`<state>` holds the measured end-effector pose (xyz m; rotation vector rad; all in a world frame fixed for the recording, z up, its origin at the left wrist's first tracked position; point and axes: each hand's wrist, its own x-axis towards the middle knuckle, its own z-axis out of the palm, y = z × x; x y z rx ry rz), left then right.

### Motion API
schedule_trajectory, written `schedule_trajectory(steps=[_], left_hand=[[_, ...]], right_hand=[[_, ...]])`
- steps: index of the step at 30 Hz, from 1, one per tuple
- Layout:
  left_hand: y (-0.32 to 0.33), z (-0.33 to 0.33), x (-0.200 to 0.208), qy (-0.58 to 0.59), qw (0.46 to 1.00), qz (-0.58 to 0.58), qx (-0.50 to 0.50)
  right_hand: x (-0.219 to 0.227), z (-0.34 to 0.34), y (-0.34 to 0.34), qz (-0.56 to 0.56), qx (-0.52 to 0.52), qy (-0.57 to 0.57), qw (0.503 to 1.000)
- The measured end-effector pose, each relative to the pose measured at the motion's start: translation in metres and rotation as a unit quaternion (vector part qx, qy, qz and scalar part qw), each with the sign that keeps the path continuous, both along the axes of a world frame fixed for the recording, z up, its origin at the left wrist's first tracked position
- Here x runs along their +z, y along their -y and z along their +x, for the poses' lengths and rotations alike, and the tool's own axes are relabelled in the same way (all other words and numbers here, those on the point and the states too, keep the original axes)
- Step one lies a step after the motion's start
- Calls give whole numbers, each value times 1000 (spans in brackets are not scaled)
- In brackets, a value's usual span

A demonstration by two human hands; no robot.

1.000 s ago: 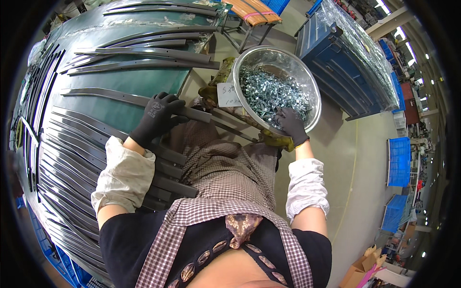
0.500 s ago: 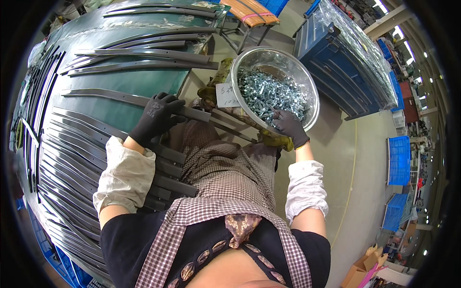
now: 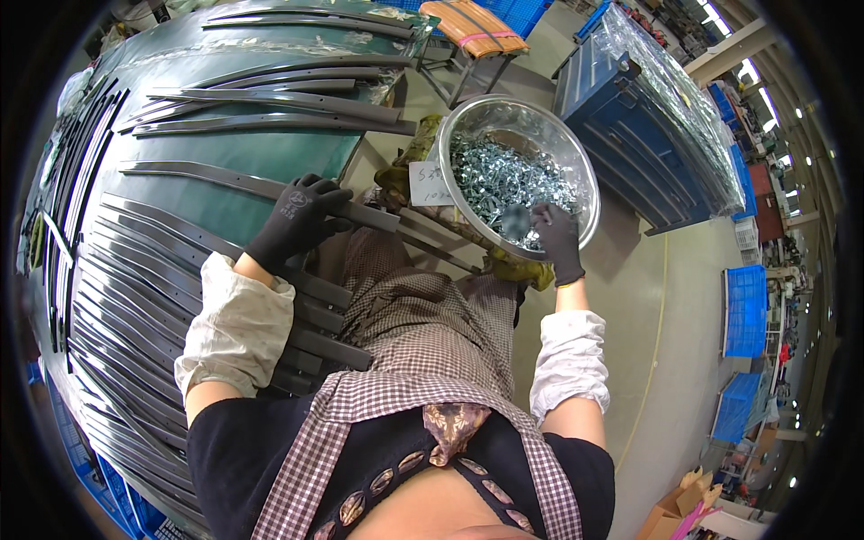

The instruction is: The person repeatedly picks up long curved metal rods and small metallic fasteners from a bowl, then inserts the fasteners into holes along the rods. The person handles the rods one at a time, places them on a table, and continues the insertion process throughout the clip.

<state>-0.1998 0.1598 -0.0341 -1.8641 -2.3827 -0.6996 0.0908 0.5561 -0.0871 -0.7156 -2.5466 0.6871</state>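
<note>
My left hand (image 3: 300,216), in a dark glove, is closed around a long dark grey strip (image 3: 207,175) near its right end. The strip lies across the green tabletop, its end jutting past the table edge. My right hand (image 3: 560,236), also gloved, is over the near right part of a clear round tub (image 3: 589,171). Small shiny metal clips (image 3: 513,175) fill the tub in a loose heap. The right fingers are curled together at the heap; what they hold is hidden. A blurred greyish patch shows beside the fingertips.
Many similar strips (image 3: 135,297) lie in rows on the green table (image 3: 310,153), some overhanging its edge. A handwritten paper label (image 3: 425,184) hangs at the tub's left. Beyond are an orange-topped stool (image 3: 472,27) and a blue metal bin (image 3: 630,135). Blue crates (image 3: 745,310) stand far right.
My right hand has shifted slightly to the right across the clips, its fingers drawn together. The left hand keeps its grip on the strip. The whole view has shifted a little.
</note>
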Motion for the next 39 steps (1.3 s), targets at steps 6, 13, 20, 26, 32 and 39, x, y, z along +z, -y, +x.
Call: schedule_trajectory(steps=[6, 13, 20, 26, 32, 39], left_hand=[[0, -2, -2, 13, 999, 32, 17], [-16, 67, 44, -27, 991, 90, -94], [-19, 110, 28, -76, 984, 44, -154], [-7, 98, 28, -126, 979, 14, -161], [-10, 97, 19, -227, 954, -19, -197], [-13, 90, 7, -252, 937, -83, -228]], right_hand=[[36, -5, 20, -307, -100, -158, 933], [65, -24, 132, -492, 62, -210, 843], [50, -35, 227, -665, 53, -120, 735], [66, -30, 219, -641, 192, -44, 742], [49, -31, 217, -582, 183, 26, 792], [40, -31, 209, -527, 183, 11, 830]])
